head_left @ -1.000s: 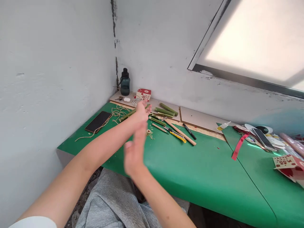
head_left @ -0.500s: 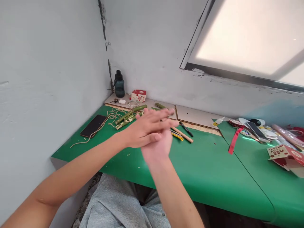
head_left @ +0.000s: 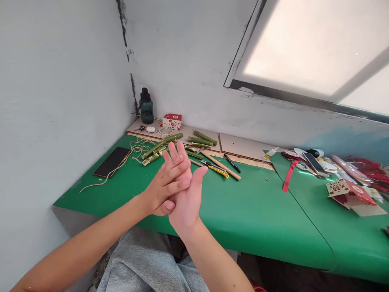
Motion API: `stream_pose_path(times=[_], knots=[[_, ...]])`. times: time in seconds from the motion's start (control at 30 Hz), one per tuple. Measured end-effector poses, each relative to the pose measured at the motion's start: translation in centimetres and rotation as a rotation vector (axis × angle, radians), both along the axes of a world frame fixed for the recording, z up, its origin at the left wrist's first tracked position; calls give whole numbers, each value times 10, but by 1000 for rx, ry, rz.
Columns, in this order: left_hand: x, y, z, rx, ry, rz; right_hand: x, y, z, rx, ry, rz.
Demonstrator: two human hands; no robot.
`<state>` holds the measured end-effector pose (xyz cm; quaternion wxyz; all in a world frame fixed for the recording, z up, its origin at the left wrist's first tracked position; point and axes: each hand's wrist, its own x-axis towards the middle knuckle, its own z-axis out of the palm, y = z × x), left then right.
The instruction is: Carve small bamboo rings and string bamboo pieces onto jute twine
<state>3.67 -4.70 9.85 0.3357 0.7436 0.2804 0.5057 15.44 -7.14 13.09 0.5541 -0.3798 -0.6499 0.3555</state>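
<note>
Palms are what I see first: my left hand [head_left: 165, 184] lies flat against my right hand [head_left: 187, 200] in the lower middle of the frame, held in the air above the near edge of the green worktop [head_left: 258, 211]. Neither grip holds anything; the left fingers [head_left: 176, 160] are stretched out and fanned across the right palm, and the right hand stands edge-up with its thumb raised.

As I judge it, the risk is clutter. Just beyond my fingertips, toward the middle of the frame, lie cut bamboo sticks [head_left: 161, 146], a yellow utility knife [head_left: 217, 168], a wooden dowel [head_left: 221, 166] and a black pen [head_left: 232, 163]. A careless sweep forward could scatter the sticks or meet the knife; I cannot tell whether its blade is out. Loose string [head_left: 133, 152] trails left of the sticks toward a phone [head_left: 112, 161] at the left of the worktop, and a snagged finger could drag it off the edge.

Both forearms rise from the bottom of the frame, the left from the lower left corner, the right from bottom centre, meeting at the wrists. A dark bottle [head_left: 146, 106] stands in the far corner, well clear.
</note>
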Motion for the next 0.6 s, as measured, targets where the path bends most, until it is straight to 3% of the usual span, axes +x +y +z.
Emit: stream_pose_path(times=[0.07, 0.17, 0.27, 0.37, 0.43, 0.5, 0.6], knots=[[0, 10, -7, 163, 50, 133, 4, -6, 13, -33, 150, 93], [-1, 31, -10, 75, 122, 374, 27, 1, 5, -11, 295, -28], [5, 55, -25, -108, 314, 301, 66, 27, -34, -91, 197, -204], [16, 76, -51, -141, 362, 250, 101, 62, -83, -310, -108, -172], [21, 85, -65, -141, 384, 249, 115, 82, -107, -327, -281, -202], [22, 89, -69, -140, 400, 264, 121, 98, -122, -326, -366, -189], [15, 82, -58, -140, 425, 303, 119, 116, -127, -290, -451, -154]])
